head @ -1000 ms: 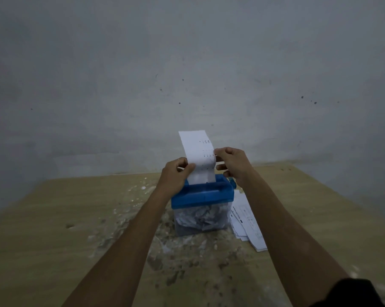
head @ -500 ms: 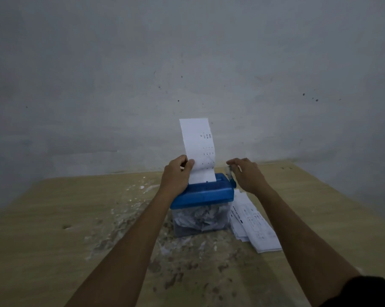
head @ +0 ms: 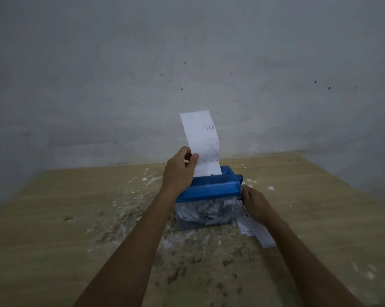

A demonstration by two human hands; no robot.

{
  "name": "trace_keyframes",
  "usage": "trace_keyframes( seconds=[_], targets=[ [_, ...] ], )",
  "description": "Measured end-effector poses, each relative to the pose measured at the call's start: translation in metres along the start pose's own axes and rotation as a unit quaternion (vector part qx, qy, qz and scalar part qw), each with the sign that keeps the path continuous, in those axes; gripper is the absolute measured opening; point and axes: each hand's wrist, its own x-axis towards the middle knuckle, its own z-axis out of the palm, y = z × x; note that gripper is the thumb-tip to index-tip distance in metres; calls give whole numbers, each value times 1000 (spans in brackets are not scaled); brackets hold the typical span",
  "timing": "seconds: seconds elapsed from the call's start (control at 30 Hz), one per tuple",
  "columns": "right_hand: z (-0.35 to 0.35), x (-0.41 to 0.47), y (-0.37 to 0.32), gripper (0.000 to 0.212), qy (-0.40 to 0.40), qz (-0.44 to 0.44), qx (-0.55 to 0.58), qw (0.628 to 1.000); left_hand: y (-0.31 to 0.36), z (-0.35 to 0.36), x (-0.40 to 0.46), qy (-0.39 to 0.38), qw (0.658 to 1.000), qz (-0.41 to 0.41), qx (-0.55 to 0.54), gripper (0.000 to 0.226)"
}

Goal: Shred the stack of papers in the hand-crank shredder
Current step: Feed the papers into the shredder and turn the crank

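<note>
Grey wall (head: 187, 52), stained and speckled; wooden desk (head: 54, 229) below it, littered with pale scraps.

Item: shredder (head: 209, 189), blue lid over a clear bin packed with shreds, mid-desk. Our landmark.

Item: paper (head: 201, 142), one printed strip, standing upright in the shredder's slot, top curling slightly.

Item: left hand (head: 179, 171), at the shredder's left top edge; our fingers pinch the paper's left margin.

Item: right hand (head: 254, 202), at the shredder's right end by the crank (head: 239, 180). A second ago it steadied the paper from the right; it has since dropped to the crank side. Whether its fingers grip the handle, we cannot tell.

Item: stack (head: 253, 231), unshredded sheets, flat on the desk just right of the shredder, partly under our right wrist.

Judgement: feeding is done; cranking comes next. Several sheets remain.
</note>
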Motion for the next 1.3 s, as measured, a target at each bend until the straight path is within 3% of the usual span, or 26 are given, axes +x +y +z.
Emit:
trace_keyframes(
  seconds=[0.33,0.6,0.73,1.03,1.3],
  targets=[
    [8,-8,-6,32,29,27,1,999,-4,-7,-2,-58,997,4,-42,19],
    [12,-16,-4,28,65,31,-32,997,-2,-4,-8,-23,999,18,39,22],
    [15,-17,-4,25,80,35,-60,994,-1,-4,-11,-44,995,22,82,29],
    [15,-20,-10,27,76,47,-40,995,-6,-20,-22,-159,974,49,153,84],
    [2,-33,-18,30,54,28,-73,995,-5,-18,-23,-159,974,44,154,96]
  ],
)
